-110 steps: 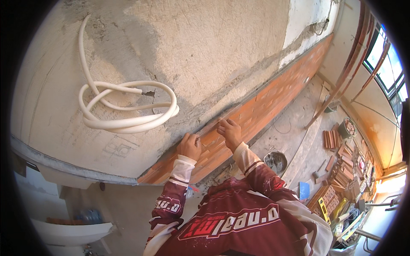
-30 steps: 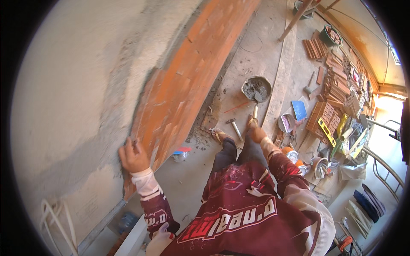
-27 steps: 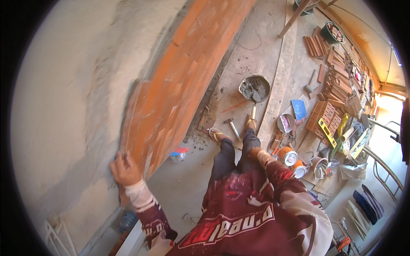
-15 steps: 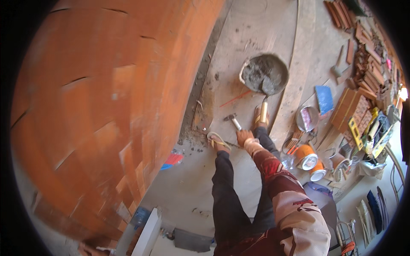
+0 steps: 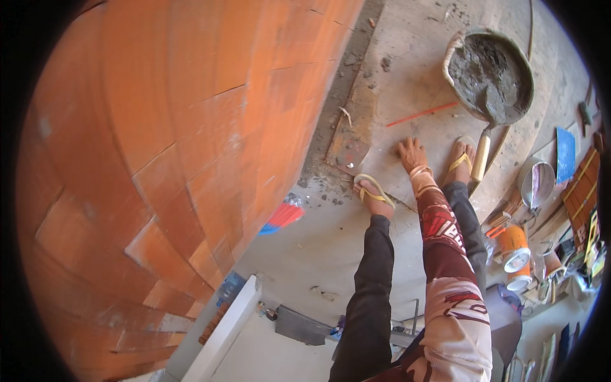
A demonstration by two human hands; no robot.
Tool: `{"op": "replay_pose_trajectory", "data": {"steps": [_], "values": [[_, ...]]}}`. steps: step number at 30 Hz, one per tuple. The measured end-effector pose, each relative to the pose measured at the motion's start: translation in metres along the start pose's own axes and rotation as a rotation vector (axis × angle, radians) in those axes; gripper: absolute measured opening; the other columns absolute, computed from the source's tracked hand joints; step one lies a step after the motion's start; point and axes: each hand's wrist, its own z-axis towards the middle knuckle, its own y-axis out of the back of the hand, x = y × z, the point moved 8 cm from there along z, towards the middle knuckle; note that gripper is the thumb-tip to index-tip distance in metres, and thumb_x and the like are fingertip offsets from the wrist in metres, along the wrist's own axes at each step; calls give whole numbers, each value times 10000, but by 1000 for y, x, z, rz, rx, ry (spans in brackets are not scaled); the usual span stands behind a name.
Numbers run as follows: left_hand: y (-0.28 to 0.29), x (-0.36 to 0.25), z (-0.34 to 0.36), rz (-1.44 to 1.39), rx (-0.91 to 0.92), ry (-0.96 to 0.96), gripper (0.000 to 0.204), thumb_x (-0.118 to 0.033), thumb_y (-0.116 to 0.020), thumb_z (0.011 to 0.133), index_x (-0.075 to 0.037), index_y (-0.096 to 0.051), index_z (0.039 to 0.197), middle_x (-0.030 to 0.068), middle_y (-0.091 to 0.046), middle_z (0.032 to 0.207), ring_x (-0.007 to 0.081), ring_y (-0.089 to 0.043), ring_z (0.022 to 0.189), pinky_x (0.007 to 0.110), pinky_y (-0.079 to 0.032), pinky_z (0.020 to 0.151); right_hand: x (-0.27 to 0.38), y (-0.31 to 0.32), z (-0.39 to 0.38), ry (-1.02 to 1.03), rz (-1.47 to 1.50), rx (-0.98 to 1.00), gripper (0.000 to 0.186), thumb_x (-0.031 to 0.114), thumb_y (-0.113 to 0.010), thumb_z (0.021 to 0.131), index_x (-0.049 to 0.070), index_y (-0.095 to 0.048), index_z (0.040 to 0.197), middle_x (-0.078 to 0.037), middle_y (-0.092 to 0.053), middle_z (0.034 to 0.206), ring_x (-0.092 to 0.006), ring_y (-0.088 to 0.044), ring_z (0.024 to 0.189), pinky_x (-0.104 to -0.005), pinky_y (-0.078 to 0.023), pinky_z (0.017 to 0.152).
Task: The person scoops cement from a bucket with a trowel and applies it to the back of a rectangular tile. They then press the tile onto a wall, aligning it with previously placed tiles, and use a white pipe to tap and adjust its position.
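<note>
My right hand (image 5: 412, 155) reaches down over the floor board between my feet, fingers spread and nothing visible in them. Just beyond the fingertips lies a thin red stick (image 5: 422, 114). A round bucket (image 5: 450, 60) of wet grey mortar (image 5: 487, 70) stands farther off to the right. Resting at its near rim is a trowel (image 5: 482, 155), its blade in the mortar and its wooden handle pointing toward my right foot. No hammer shows now. My left hand is out of view.
A tall orange brick wall (image 5: 191, 127) curves up along the left. To the right are a metal pan (image 5: 527, 184), a blue flat piece (image 5: 565, 155), orange-and-white buckets (image 5: 514, 245) and stacked bricks. A red-and-blue plastic bundle (image 5: 283, 215) lies by the wall's foot.
The hammer that my right hand gripped by its handle has gone from view, and the fingers are now spread nearer the red stick. The whole view has shifted, with the bucket appearing larger.
</note>
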Motion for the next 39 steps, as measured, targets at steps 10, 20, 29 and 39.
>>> {"op": "replay_pose_trajectory", "data": {"steps": [10,20,29,39], "values": [[-5,25,11,-264,324,-116,126,-14,-554,901,35,-643,975,64,-519,833,159,-493,776,286,-403,688,-6,184,-158,92,334,-107,259,215,-600,795,132,-554,1035,-194,-532,1016,-408,-576,924,-509,-505,731],[4,5,20,-514,251,-34,221,29,-689,759,4,-684,979,109,-541,750,235,-543,620,338,-426,532,18,517,-341,98,1040,-475,208,214,-597,875,22,-552,941,-163,-608,766,-302,-618,663,-402,-494,609],[-1,11,30,-647,252,-3,201,-109,-688,803,-19,-684,983,174,-600,856,385,-608,766,445,-491,655,128,686,-472,244,1579,-726,104,113,-558,878,35,-520,821,-9,-494,654,-98,-484,486,-243,-401,429],[-8,19,16,-704,280,-3,152,-188,-627,863,-70,-648,956,143,-595,898,386,-624,748,472,-507,626,203,670,-490,224,1862,-1042,126,141,-565,896,30,-506,889,-49,-523,680,-132,-523,490,-254,-445,454]]}}
